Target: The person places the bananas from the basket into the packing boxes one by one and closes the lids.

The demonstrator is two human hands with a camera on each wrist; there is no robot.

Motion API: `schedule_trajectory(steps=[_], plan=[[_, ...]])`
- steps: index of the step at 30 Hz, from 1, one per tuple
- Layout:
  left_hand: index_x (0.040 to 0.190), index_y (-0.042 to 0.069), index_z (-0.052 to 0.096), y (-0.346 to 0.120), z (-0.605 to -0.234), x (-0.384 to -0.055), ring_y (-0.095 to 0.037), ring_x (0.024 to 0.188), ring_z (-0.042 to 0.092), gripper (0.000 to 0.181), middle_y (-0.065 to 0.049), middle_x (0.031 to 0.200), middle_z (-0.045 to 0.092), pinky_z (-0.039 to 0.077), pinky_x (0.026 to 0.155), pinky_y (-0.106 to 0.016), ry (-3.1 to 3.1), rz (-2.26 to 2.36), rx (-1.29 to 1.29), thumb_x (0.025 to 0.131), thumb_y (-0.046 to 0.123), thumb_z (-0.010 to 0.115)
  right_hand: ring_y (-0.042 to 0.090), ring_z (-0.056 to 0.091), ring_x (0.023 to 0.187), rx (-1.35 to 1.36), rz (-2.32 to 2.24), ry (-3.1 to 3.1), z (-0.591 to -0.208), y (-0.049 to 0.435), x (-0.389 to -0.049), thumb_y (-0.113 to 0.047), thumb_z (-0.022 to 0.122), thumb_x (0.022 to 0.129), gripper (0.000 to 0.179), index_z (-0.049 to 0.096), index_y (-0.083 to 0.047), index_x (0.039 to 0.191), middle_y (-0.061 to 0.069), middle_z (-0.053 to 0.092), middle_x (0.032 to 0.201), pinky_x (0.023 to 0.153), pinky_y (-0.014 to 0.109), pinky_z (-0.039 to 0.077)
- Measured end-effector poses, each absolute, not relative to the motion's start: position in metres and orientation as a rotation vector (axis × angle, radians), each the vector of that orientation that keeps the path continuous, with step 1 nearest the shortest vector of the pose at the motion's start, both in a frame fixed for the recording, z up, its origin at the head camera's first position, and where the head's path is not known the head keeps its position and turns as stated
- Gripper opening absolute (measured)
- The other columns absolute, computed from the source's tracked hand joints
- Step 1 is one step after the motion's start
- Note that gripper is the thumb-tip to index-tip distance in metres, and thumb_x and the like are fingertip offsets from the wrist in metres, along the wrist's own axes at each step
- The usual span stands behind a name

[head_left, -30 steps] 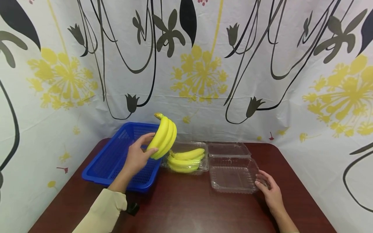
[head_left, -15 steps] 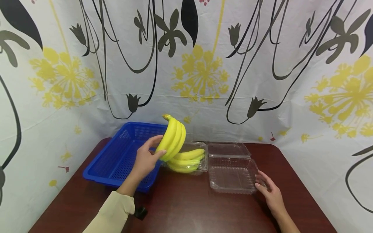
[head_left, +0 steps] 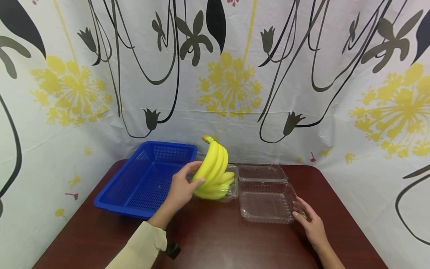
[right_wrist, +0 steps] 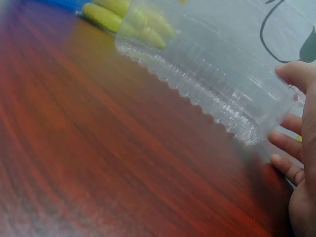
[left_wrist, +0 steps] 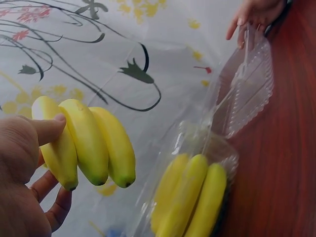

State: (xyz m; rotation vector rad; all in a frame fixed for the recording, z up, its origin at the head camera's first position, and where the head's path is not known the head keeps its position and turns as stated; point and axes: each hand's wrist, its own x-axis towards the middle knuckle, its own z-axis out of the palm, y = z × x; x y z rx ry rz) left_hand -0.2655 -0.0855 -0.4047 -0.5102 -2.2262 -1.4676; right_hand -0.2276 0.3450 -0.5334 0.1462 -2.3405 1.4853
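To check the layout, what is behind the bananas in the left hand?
In the head view, another banana bunch in a clear container, with patterned backdrop beyond; the held bananas and left hand hide the rest.

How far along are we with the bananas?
Done: one bunch sits in a clear container. In hand: the left hand holds another bunch; the right hand touches the open container. Remaining, it seems: filling that container, which holds no bananas. The blue basket shows none either.

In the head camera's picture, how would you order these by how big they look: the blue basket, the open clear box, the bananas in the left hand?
Largest to smallest, as they look there:
1. Blue basket
2. Open clear box, lid included
3. Held banana bunch
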Motion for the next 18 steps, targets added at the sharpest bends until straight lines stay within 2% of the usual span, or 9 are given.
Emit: schedule_trajectory(steps=[7,18], plan=[[0.127,0.020,0.063,-0.064,-0.411,-0.260,-0.014,0.101,0.061,0.051,0.004,0.114,0.067,0.053,0.069,-0.030,-2.267,-1.505,-0.486,0.080,0.012,0.081,-0.007,0.057,0.103,0.157,1.399,-2.339,-0.535,0.345,-0.225,-0.008,0.064,0.094,0.051,0.047,-0.004,0.142,0.023,0.059,0.125,0.081,0.008,0.044],[0.129,0.017,0.061,-0.035,-0.426,-0.259,-0.020,0.100,0.062,0.049,-0.001,0.122,0.064,0.055,0.077,-0.033,-2.215,-1.664,-0.503,0.083,0.014,0.078,-0.009,0.055,0.104,0.160,1.384,-2.364,-0.536,0.345,-0.227,-0.011,0.064,0.095,0.053,0.045,-0.006,0.145,0.022,0.057,0.128,0.081,0.007,0.043]])
